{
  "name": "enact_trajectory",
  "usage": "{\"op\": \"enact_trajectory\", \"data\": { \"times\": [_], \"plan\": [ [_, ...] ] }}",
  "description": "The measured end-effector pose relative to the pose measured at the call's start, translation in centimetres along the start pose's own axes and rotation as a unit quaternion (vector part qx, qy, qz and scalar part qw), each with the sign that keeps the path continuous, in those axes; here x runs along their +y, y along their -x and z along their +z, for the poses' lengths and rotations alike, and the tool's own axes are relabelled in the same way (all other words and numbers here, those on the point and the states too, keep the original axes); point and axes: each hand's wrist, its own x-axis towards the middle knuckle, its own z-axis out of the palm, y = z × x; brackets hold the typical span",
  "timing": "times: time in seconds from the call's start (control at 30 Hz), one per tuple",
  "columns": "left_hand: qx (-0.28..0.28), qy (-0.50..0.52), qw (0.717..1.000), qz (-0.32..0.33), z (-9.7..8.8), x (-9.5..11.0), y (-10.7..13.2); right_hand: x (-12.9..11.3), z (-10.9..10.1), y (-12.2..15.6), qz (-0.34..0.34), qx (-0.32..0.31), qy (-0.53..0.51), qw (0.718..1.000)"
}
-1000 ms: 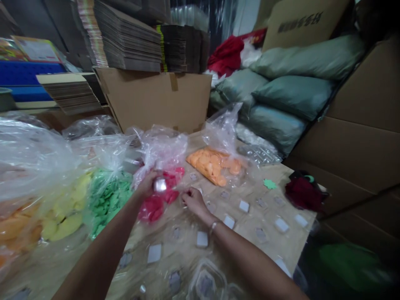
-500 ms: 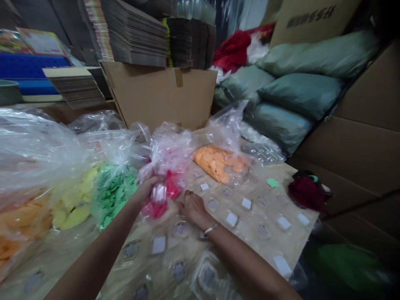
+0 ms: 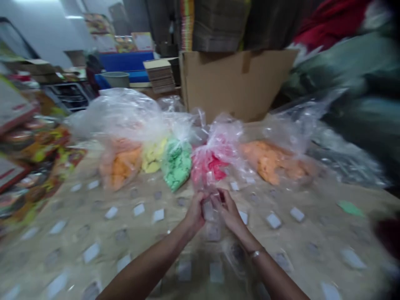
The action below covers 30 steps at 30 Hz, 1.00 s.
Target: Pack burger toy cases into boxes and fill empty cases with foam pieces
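Note:
My left hand (image 3: 196,211) and my right hand (image 3: 228,209) are close together over the middle of the table. Between them is a small clear plastic piece (image 3: 208,209), blurred, perhaps a little box or a short stack. The left fingers are closed on its left side, and the right fingers pinch its right side. Just beyond the hands sits a clear bag of pink-red pieces (image 3: 215,164). A bag of green pieces (image 3: 177,164) stands to its left. Around my forearms lie small white squares (image 3: 158,215) and clear plastic pieces with grey centres (image 3: 121,236).
Bags of yellow pieces (image 3: 153,157) and orange pieces (image 3: 125,166) line the back left; another orange-filled bag (image 3: 270,160) lies right. Behind rises a large cardboard box (image 3: 225,87). A green piece (image 3: 350,208) lies far right. Colourful packages (image 3: 34,175) crowd the left edge.
The view has swung left, bringing the left side of the table into sight. My hands, apart before, have come together at the clear plastic piece, nearer than the pink-red bag.

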Motion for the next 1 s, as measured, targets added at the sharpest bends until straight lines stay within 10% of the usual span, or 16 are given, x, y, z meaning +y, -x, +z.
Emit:
{"op": "enact_trajectory", "data": {
  "times": [0.27, 0.4, 0.67, 1.0],
  "plan": [
    [0.034, 0.065, 0.996, 0.047, -2.5, 1.7, 6.3, -0.5, 2.5, 2.4, -0.047, -0.15, 0.045, 0.987],
    [0.062, 0.076, 0.991, 0.092, -4.5, 3.8, 8.8, -1.8, 4.9, 3.6, -0.091, -0.119, 0.104, 0.983],
    [0.032, 0.07, 0.979, 0.189, -9.6, 6.1, 13.0, -2.5, 9.4, 4.4, 0.026, -0.285, -0.013, 0.958],
    [0.006, 0.052, 0.973, 0.226, -10.6, 5.3, 15.8, -1.6, 10.9, 9.0, 0.007, -0.217, -0.052, 0.975]
  ]
}}
